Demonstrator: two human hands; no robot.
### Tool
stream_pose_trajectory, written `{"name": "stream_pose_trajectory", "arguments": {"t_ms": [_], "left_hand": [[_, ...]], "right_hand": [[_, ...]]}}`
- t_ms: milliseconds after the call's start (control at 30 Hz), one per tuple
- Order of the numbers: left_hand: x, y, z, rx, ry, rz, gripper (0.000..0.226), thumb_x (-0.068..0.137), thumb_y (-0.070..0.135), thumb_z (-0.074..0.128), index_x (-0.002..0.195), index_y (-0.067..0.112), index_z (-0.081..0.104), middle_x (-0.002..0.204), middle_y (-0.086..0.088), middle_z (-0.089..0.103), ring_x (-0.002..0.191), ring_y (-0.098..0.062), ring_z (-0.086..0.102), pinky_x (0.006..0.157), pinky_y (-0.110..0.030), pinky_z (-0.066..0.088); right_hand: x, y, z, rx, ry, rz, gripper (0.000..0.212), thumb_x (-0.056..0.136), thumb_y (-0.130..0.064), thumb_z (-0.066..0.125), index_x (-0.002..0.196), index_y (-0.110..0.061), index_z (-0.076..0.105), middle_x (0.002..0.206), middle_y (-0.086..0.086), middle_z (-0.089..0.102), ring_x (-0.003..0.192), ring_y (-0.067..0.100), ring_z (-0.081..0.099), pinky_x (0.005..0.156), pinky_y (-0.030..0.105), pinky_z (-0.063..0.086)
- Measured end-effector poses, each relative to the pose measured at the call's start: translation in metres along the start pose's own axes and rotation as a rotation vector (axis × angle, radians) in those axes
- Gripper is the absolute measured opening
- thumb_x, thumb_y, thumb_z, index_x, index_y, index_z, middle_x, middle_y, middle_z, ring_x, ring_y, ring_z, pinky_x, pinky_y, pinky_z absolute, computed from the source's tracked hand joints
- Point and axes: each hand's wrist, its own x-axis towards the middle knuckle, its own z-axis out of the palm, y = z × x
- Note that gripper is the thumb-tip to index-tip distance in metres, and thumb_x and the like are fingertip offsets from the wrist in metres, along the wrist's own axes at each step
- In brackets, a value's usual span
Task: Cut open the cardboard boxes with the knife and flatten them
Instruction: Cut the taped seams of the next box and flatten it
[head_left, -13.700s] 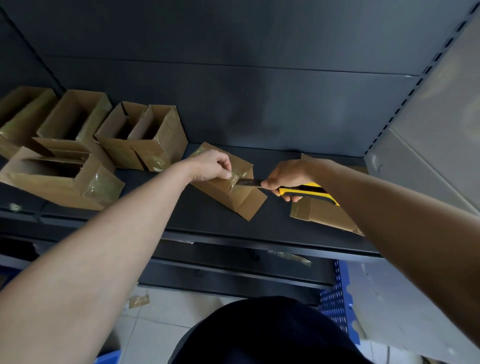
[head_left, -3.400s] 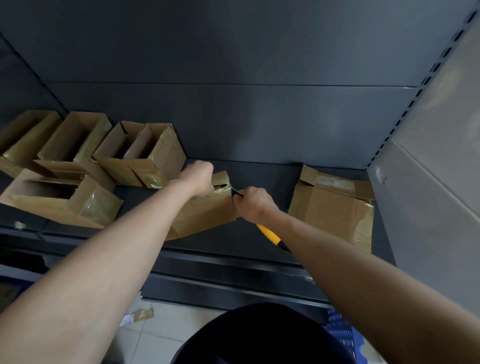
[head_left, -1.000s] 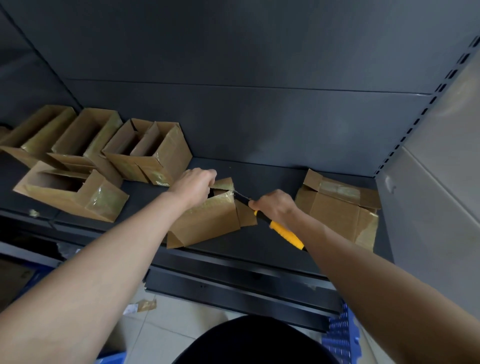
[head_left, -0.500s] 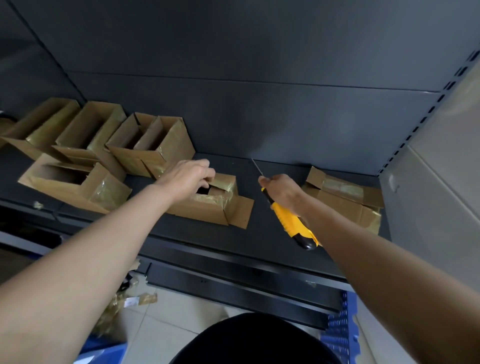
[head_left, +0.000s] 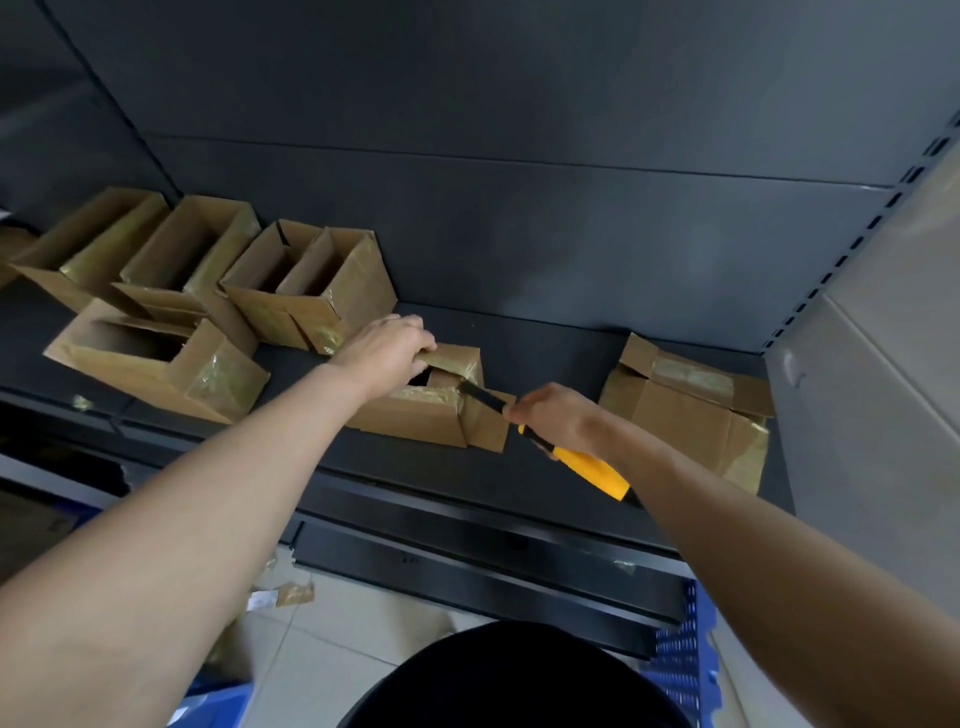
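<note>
Cardboard: one box (head_left: 415, 415) in left hand (head_left: 387, 345), one knife (head_left: 587, 470) in right hand (head_left: 558, 418); five open boxes (head_left: 332, 291), one flattened box (head_left: 680, 415).

Shop: dark metal gondola shelving (head_left: 519, 332)

The box (head_left: 415, 422) is matt brown cardboard, its seams covered in glossy, crinkled tape (head_left: 423, 393) — the knife (head_left: 587, 467) has a smooth yellow plastic handle. The shelf (head_left: 545, 353) looks like matt dark painted metal; the floor tiles (head_left: 332, 639) are pale and smooth.
</note>
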Motion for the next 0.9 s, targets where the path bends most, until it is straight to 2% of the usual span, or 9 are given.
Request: {"name": "stream_pose_trajectory", "arguments": {"t_ms": [100, 200, 333, 433, 533, 633, 733, 800, 900], "left_hand": [[-0.001, 0.006, -0.001, 0.003, 0.004, 0.009, 0.03, 0.097, 0.015, 0.051, 0.125, 0.012, 0.061, 0.119, -0.005, 0.056, 0.112, -0.025, 0.049, 0.092, -0.034, 0.039], [-0.002, 0.01, 0.0, -0.013, 0.004, 0.01, 0.026, 0.097, 0.01, 0.048, 0.114, 0.005, 0.068, 0.112, -0.01, 0.058, 0.105, -0.028, 0.052, 0.089, -0.038, 0.044], [-0.003, -0.002, -0.001, -0.031, 0.015, 0.008, 0.027, 0.096, 0.004, 0.046, 0.108, 0.001, 0.07, 0.107, -0.013, 0.06, 0.099, -0.029, 0.056, 0.086, -0.038, 0.045], [-0.003, -0.009, 0.0, -0.059, 0.066, -0.007, 0.028, 0.096, 0.006, 0.047, 0.116, 0.005, 0.068, 0.114, -0.011, 0.061, 0.105, -0.028, 0.056, 0.09, -0.036, 0.044], [0.001, 0.001, 0.0, -0.068, 0.223, -0.026, 0.025, 0.095, 0.015, 0.056, 0.117, 0.006, 0.065, 0.11, -0.011, 0.056, 0.107, -0.028, 0.047, 0.088, -0.04, 0.043], [0.003, 0.013, -0.008, 0.009, 0.322, -0.156, 0.041, 0.087, 0.031, 0.067, 0.112, 0.002, 0.052, 0.1, -0.016, 0.058, 0.1, -0.032, 0.053, 0.076, -0.039, 0.042], [-0.003, 0.013, -0.012, 0.06, 0.309, -0.292, 0.041, 0.087, 0.045, 0.063, 0.083, 0.005, 0.053, 0.08, -0.014, 0.064, 0.076, -0.029, 0.057, 0.061, -0.034, 0.037], [-0.006, 0.011, -0.013, 0.006, 0.253, -0.333, 0.045, 0.088, 0.046, 0.061, 0.074, 0.003, 0.061, 0.077, -0.013, 0.067, 0.072, -0.027, 0.057, 0.06, -0.032, 0.04], [-0.012, 0.01, -0.012, -0.198, 0.16, -0.377, 0.037, 0.092, 0.042, 0.058, 0.09, 0.008, 0.073, 0.087, -0.01, 0.07, 0.078, -0.026, 0.062, 0.061, -0.031, 0.044]], "right_hand": [[0.007, -0.004, 0.009, 0.014, 0.08, 0.034, 0.033, 0.098, -0.033, 0.044, 0.079, -0.008, 0.056, 0.064, 0.006, 0.056, 0.058, 0.019, 0.054, 0.058, 0.027, 0.043], [0.021, -0.015, 0.025, 0.034, 0.192, 0.077, 0.035, 0.095, -0.035, 0.043, 0.099, -0.005, 0.061, 0.095, 0.014, 0.064, 0.082, 0.029, 0.063, 0.075, 0.034, 0.055], [0.024, -0.013, 0.01, -0.084, 0.355, 0.14, 0.037, 0.098, -0.03, 0.04, 0.111, -0.002, 0.061, 0.109, 0.016, 0.063, 0.102, 0.034, 0.061, 0.079, 0.034, 0.047], [0.024, 0.009, -0.017, -0.138, 0.424, 0.199, 0.035, 0.097, -0.031, 0.039, 0.106, -0.005, 0.06, 0.102, 0.015, 0.062, 0.087, 0.032, 0.059, 0.068, 0.029, 0.042], [0.03, 0.02, -0.016, -0.089, 0.367, 0.232, 0.037, 0.1, -0.035, 0.039, 0.103, -0.003, 0.056, 0.087, 0.011, 0.055, 0.069, 0.024, 0.052, 0.056, 0.027, 0.038], [0.04, 0.027, -0.001, -0.041, 0.323, 0.255, 0.042, 0.103, -0.03, 0.034, 0.123, 0.0, 0.055, 0.078, 0.007, 0.049, 0.062, 0.018, 0.043, 0.064, 0.03, 0.038], [0.055, 0.033, 0.012, 0.021, 0.323, 0.313, 0.045, 0.101, -0.007, 0.032, 0.146, -0.015, 0.035, 0.12, 0.016, 0.05, 0.098, 0.03, 0.055, 0.072, 0.032, 0.044], [0.063, 0.031, 0.02, 0.004, 0.268, 0.318, 0.041, 0.103, -0.015, 0.036, 0.143, -0.012, 0.039, 0.128, 0.019, 0.05, 0.113, 0.035, 0.053, 0.081, 0.036, 0.046], [0.079, 0.029, 0.025, 0.137, 0.323, 0.325, 0.049, 0.098, -0.042, 0.047, 0.123, 0.0, 0.054, 0.12, 0.02, 0.058, 0.107, 0.035, 0.058, 0.073, 0.034, 0.044]]}}
